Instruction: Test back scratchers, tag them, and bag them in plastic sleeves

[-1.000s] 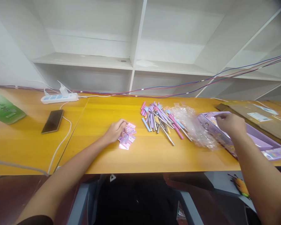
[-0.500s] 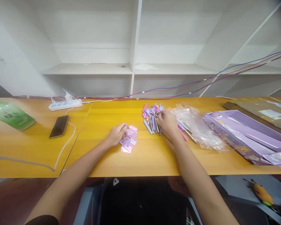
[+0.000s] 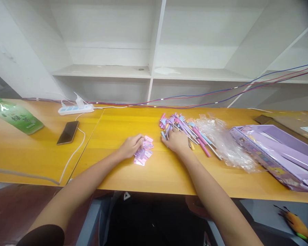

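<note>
My left hand (image 3: 131, 145) rests on the table with its fingers curled together at the left edge of a small heap of pink and purple printed cards (image 3: 148, 145). Whatever lies between its fingertips is hidden. Over the near left side of a loose pile of pastel sticks my right hand (image 3: 178, 140) lies palm down, fingers apart and touching them. Many of these sticks have tiny hand-shaped ends and metal rods; one pink stick (image 3: 204, 147) points toward me. The right fingertips are partly hidden among the sticks.
Crumpled clear plastic bags (image 3: 226, 145) lie right of the pile, beside an open purple box (image 3: 277, 153) and a cardboard box (image 3: 295, 124). To the left are a phone (image 3: 67, 132), a white power strip (image 3: 75, 109), its cable and a green bottle (image 3: 17, 118). White shelving (image 3: 102, 70) stands behind.
My right hand has shifted to the near left side of the stick pile and spread from a pinch. Several sticks have moved. The left hand stays by the cards; the view has turned slightly.
</note>
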A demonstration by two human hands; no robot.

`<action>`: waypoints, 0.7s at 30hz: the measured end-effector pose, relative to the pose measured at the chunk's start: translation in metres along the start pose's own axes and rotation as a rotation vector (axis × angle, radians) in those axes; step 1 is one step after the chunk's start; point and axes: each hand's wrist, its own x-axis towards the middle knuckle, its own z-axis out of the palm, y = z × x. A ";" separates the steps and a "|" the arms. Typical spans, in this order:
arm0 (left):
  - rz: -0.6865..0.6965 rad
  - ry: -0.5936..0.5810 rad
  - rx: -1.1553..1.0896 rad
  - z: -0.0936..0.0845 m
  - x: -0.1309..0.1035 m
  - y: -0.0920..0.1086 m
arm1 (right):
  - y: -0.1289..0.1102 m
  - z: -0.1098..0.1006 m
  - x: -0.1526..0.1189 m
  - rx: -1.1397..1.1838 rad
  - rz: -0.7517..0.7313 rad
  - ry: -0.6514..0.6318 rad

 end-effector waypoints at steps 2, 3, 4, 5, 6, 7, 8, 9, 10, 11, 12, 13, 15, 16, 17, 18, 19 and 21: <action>0.001 -0.007 0.009 -0.001 -0.001 0.001 | -0.005 -0.001 0.000 -0.021 0.014 -0.039; 0.001 -0.011 0.014 -0.001 -0.001 0.002 | -0.008 -0.001 0.000 -0.027 0.025 -0.055; 0.001 -0.013 0.018 -0.001 -0.002 0.003 | -0.009 -0.001 0.001 -0.030 0.035 -0.070; 0.000 -0.016 0.020 -0.001 -0.002 0.004 | -0.011 -0.002 0.001 -0.030 0.047 -0.081; -0.001 -0.018 0.020 -0.001 -0.002 0.004 | -0.012 -0.002 0.001 -0.029 0.064 -0.089; -0.002 -0.021 0.020 -0.001 -0.003 0.004 | -0.012 -0.002 0.001 -0.023 0.084 -0.094; -0.004 -0.023 0.019 -0.001 -0.003 0.004 | -0.012 -0.002 0.001 -0.014 0.103 -0.101; -0.005 -0.026 0.018 -0.001 -0.003 0.004 | -0.012 -0.001 0.001 -0.002 0.122 -0.105; -0.005 -0.028 0.016 0.000 -0.003 0.004 | -0.012 -0.001 0.001 0.011 0.139 -0.105; -0.005 -0.031 0.014 0.000 -0.003 0.003 | -0.012 0.000 0.000 0.024 0.152 -0.101; -0.004 -0.033 0.014 0.000 -0.003 0.002 | -0.013 0.000 0.000 0.037 0.161 -0.092; -0.002 -0.034 0.014 0.000 -0.003 0.002 | -0.013 0.000 -0.002 0.048 0.168 -0.080; 0.002 -0.030 0.015 0.001 -0.003 0.001 | -0.015 -0.001 -0.004 0.070 0.178 -0.062; 0.002 -0.027 0.015 0.001 -0.003 0.001 | -0.016 -0.002 -0.006 0.085 0.182 -0.059; 0.001 -0.024 0.014 0.000 -0.003 0.002 | -0.016 -0.004 -0.007 0.104 0.188 -0.058; -0.001 -0.022 0.012 0.000 -0.003 0.002 | -0.016 -0.005 -0.008 0.130 0.195 -0.056; -0.004 -0.021 0.009 0.000 -0.003 0.002 | -0.016 -0.005 -0.009 0.166 0.200 -0.052; -0.006 -0.022 0.007 0.000 -0.004 0.003 | -0.014 -0.007 -0.008 0.289 0.190 -0.037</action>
